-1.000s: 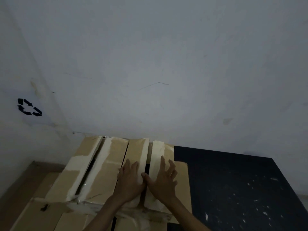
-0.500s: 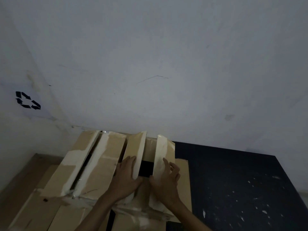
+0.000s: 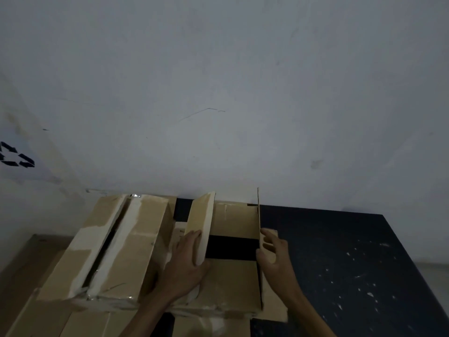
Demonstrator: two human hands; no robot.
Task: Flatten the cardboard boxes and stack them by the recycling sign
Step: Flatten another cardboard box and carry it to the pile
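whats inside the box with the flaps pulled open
The opened box shows bare cardboard walls and a dark gap across its middle; nothing else shows. The left hand and left flap hide its left edge.

Two brown cardboard boxes sit side by side against the wall. The left box is closed on top, its flaps patched with pale tape and a dark slit running along the seam — it tilts a little toward the wall. The right box is open: its left flap stands raised and leaning, its right flap stands nearly upright, edge-on, and the inside shows dark between them. More flat cardboard lies underneath at the lower left. The recycling sign — black arrows — is on the wall at far left, well apart from the boxes.
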